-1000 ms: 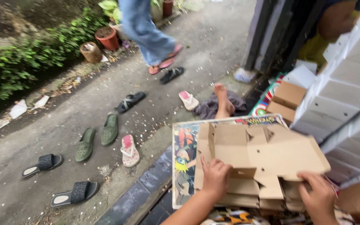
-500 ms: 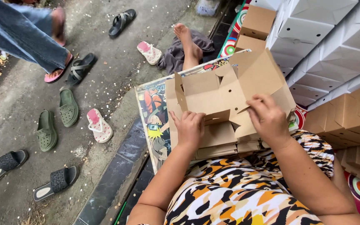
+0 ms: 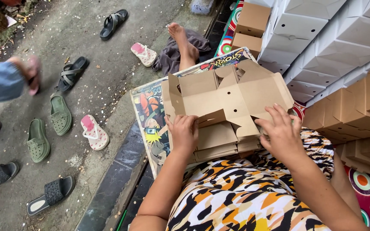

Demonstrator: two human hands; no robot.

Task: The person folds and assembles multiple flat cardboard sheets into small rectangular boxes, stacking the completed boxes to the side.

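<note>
Two hands work a flat brown cardboard box blank (image 3: pixel 230 96) that lies on a stack of flat blanks (image 3: pixel 221 143) in the person's lap, over a colourful printed board (image 3: pixel 148 115). The left hand (image 3: pixel 183 132) presses palm-down, fingers together, on the blank's near left panel; the right hand (image 3: pixel 282 133) rests spread over its right flap edge. The card looks thin and light, stiff along its panels yet ready to bend at the scored creases, so I would judge it best held at the flap edges beside a fold, since careless pressure mid-panel could buckle it. Folded boxes (image 3: pixel 253 19) are piled to the right, sandals (image 3: pixel 60 114) scattered on the pavement.
</note>
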